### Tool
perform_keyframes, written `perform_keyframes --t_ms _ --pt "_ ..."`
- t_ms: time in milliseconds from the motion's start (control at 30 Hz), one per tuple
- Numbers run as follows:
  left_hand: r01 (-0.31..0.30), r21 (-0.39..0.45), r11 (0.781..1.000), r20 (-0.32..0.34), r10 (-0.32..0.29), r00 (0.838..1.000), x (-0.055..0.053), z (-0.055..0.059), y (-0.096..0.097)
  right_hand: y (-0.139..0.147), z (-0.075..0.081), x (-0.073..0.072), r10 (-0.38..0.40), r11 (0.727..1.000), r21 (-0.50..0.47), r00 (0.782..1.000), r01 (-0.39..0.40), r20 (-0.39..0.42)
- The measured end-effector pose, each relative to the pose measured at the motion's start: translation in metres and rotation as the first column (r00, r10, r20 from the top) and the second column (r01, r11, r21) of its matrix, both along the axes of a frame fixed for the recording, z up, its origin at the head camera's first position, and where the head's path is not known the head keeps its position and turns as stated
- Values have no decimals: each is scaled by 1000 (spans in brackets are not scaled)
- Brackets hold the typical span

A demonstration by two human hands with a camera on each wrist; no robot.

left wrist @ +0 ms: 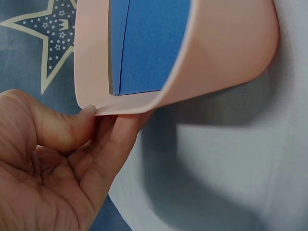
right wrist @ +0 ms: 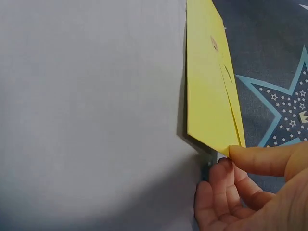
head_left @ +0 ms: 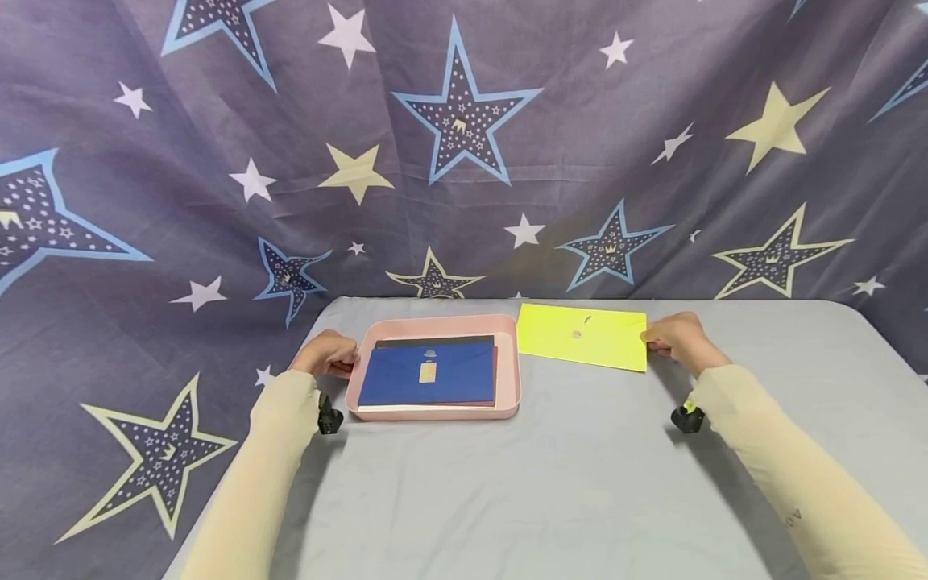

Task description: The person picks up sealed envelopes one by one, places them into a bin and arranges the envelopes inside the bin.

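A pink tray [head_left: 435, 324] stands on the table at the left, with a blue envelope [head_left: 457, 374] on top of a small stack inside it. Edges of black, dark red and pale pieces show beneath the blue one. My left hand [head_left: 328, 353] grips the tray's left end; in the left wrist view, its thumb [left wrist: 72, 127] lies on the rim and its fingers are beneath. To the tray's right, my right hand [head_left: 681, 338] pinches the right edge of a yellow envelope [head_left: 551, 330]. The right wrist view shows that envelope [right wrist: 207, 96] by the thumb, slightly off the cloth.
A grey-white cloth covers the table [head_left: 551, 483]. Behind it and along its left hangs a dark curtain [head_left: 551, 234] printed with stars. Each wrist carries a small black camera, such as the one on the right [head_left: 687, 418].
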State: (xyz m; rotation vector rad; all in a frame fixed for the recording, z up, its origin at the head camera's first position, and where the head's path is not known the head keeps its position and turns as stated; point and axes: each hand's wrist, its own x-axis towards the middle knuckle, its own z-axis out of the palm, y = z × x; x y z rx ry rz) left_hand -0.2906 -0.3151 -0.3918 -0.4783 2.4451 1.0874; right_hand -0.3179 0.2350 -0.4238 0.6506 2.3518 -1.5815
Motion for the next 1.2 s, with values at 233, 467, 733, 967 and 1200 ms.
perform_keyframes --t_ms 233,467,733,967,1200 --pt "6 9 1000 -5 -6 1000 1 1 0 7 2 4 39 994 -105 999 -40 -6" --pt "4 1 1000 -14 -4 1000 2 1 0 15 3 5 63 977 -206 998 -62 -3" --pt "2 1 1000 -9 -2 1000 0 1 0 17 -1 4 58 967 -250 998 -49 30" --pt "-1 2 1000 -7 1 1000 0 1 1 16 -2 4 62 968 -246 996 -45 60" --pt "21 -5 1000 -3 -21 1000 0 2 -1 17 -3 5 68 966 -253 995 -47 74"
